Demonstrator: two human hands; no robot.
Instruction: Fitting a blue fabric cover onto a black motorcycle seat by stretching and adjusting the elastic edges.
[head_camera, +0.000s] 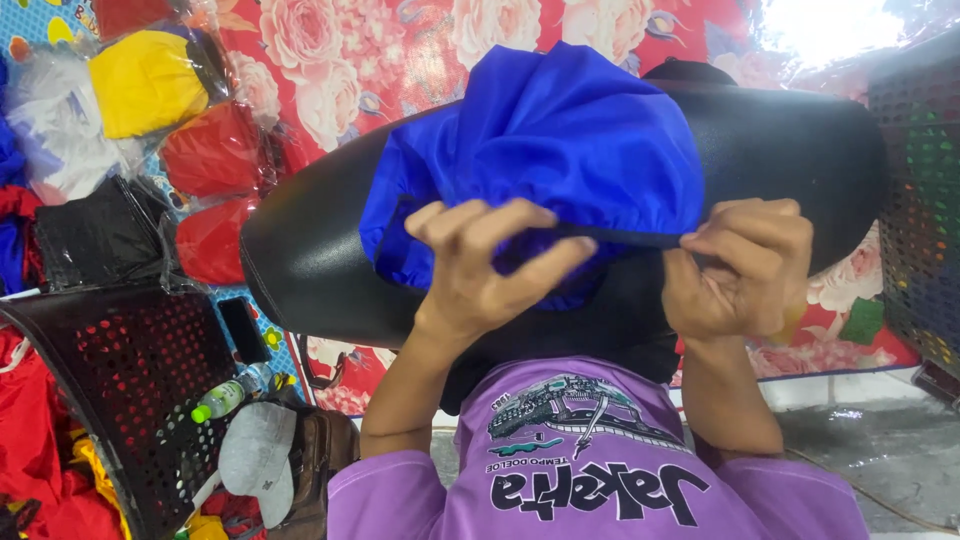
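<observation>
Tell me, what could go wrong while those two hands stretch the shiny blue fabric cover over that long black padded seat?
The right hand pinches the dark elastic hem stretched taut; it might snap back off the long black padded seat. The left hand has fingers hooked under that hem, so they could get pinched. The shiny blue fabric cover is bunched at the top and may end up crooked.

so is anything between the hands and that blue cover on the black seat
Nothing visible. The left hand is gripping the blue cover at its dark elastic edge, and the right hand pinches that same edge. The cover lies bunched directly on the black seat.
</observation>
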